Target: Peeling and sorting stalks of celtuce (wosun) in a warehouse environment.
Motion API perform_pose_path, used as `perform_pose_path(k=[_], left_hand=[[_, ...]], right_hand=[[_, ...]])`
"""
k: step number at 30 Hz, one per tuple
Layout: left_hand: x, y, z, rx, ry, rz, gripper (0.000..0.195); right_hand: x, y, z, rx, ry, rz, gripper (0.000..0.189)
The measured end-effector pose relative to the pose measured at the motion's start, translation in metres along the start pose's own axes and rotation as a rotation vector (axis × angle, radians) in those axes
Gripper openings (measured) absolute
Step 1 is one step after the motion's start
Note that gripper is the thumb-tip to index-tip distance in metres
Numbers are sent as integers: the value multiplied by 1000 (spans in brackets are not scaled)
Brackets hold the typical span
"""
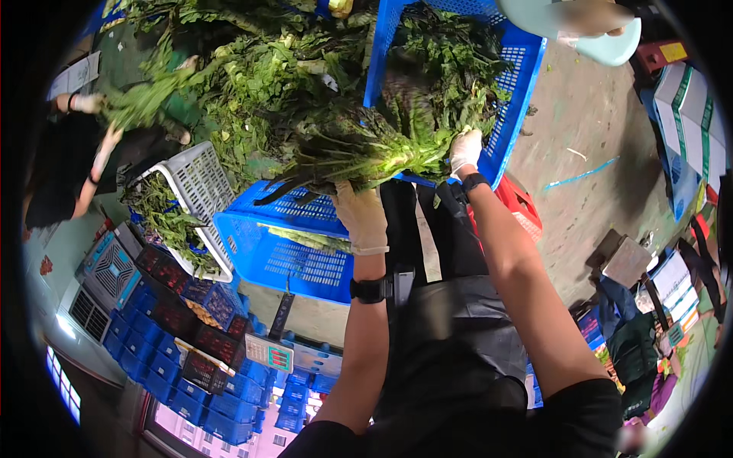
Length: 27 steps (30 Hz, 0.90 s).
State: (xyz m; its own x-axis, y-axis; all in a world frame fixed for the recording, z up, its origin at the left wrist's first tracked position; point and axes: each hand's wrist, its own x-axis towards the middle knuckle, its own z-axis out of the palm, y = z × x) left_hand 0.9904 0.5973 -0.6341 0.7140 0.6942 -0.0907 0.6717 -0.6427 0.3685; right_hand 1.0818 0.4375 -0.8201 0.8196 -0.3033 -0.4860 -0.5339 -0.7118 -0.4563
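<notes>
My gloved left hand [362,220] is under a bunch of dark-tipped leafy greens [366,151], closed around its lower side. At the bunch's pale stem end is my gloved right hand [466,150], its fingers curled against the stems; whether it grips them is hard to tell. The bunch lies across the near left corner of a blue plastic crate [529,86] that holds more leafy greens [446,51]. Beyond my left hand spreads a large heap of loose greens [252,80]. A second blue crate [292,286], tilted beside my left forearm, has pale stalks in it.
A white crate of greens [197,177] leans at the left, near a co-worker [69,166] holding leaves in gloved hands. A red plastic crate or stool [518,206] is by my right forearm. A pale stool [613,43] stands top right; stacked blue crates [189,401] and a digital scale [269,352] are lower left.
</notes>
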Motion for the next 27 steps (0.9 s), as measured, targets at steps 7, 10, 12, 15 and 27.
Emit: perform_pose_path(k=[7,10,12,15,27], left_hand=[[-32,23,-18,-253,-110,-110,22],[-47,31,-56,575,-375,412,23],[-56,42,-66,653,-369,469,26],[-67,43,-77,760,-421,496,31],[-111,11,40,273,-526,441,31]], right_hand=[[53,38,-4,-207,157,53,28],[73,27,-23,117,127,272,30],[93,13,-39,197,124,242,33],[81,-28,-57,315,-107,26,45],[-108,-58,-148,520,-786,290,41]])
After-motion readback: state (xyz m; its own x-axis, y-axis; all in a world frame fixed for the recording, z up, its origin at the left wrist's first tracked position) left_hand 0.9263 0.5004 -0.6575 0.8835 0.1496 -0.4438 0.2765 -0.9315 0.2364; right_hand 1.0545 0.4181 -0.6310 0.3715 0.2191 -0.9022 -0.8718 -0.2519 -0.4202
